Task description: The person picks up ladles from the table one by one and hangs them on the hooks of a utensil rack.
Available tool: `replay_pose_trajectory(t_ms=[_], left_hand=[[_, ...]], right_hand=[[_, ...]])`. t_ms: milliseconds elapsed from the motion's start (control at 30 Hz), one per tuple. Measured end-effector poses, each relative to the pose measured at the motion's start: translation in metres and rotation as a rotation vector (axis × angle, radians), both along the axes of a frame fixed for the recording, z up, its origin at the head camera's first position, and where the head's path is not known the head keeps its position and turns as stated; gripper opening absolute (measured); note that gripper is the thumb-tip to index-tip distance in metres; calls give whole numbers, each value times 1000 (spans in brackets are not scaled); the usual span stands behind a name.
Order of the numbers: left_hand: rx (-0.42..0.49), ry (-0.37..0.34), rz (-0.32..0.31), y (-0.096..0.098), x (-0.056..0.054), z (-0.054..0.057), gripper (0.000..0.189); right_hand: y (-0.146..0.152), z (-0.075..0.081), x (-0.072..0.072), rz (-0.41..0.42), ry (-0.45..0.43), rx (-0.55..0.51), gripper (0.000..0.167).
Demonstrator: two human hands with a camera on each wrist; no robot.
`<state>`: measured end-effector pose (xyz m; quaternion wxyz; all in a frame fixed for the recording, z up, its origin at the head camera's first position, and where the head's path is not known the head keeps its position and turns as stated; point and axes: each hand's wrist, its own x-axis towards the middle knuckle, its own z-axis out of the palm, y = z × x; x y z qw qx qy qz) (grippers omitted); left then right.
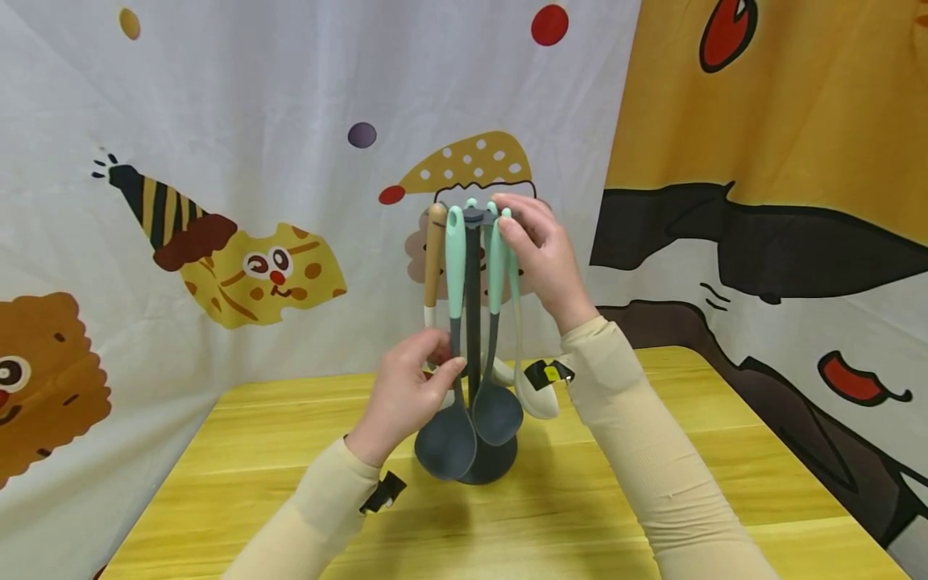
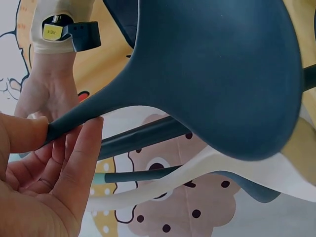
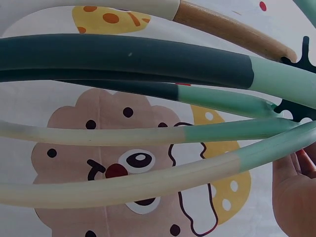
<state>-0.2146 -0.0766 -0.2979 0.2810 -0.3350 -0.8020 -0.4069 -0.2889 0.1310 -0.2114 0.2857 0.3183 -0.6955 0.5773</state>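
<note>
A dark utensil stand (image 1: 474, 306) with a round base holds several hanging kitchen utensils. My left hand (image 1: 409, 387) pinches the dark shaft of a large grey spoon (image 1: 445, 443) with a mint handle, just above its head. The left wrist view shows the thumb and a finger on this shaft, with the broad spoon head (image 2: 212, 74) beyond. My right hand (image 1: 540, 250) is at the top of the stand, thumb and fingers around the upper end of a mint-handled white spoon (image 1: 538, 400). Between the hands hangs a grey ladle (image 1: 498, 415). The right fingertips are partly hidden.
A wooden-handled utensil (image 1: 433, 258) hangs at the stand's left side, its lower part largely hidden. The stand is on a yellow wood-grain table (image 1: 254, 467). Behind it hangs a printed cloth (image 1: 290, 97) with cartoon figures.
</note>
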Motion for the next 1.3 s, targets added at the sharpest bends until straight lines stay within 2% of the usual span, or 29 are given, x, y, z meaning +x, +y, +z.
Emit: replay_pose_trajectory(t_ms=[233, 733, 1033, 1300], left_hand=[[-6, 14, -16, 5, -1, -2, 17], [-2, -14, -1, 11, -4, -7, 18], [-21, 16, 33, 15, -8, -9, 18], [-19, -18, 42, 17, -9, -11, 20]], right_hand=[[-1, -1, -1, -3, 3, -5, 45], [-1, 0, -2, -4, 0, -1, 46], [0, 0, -2, -1, 1, -4, 46], [0, -1, -2, 7, 0, -5, 47]])
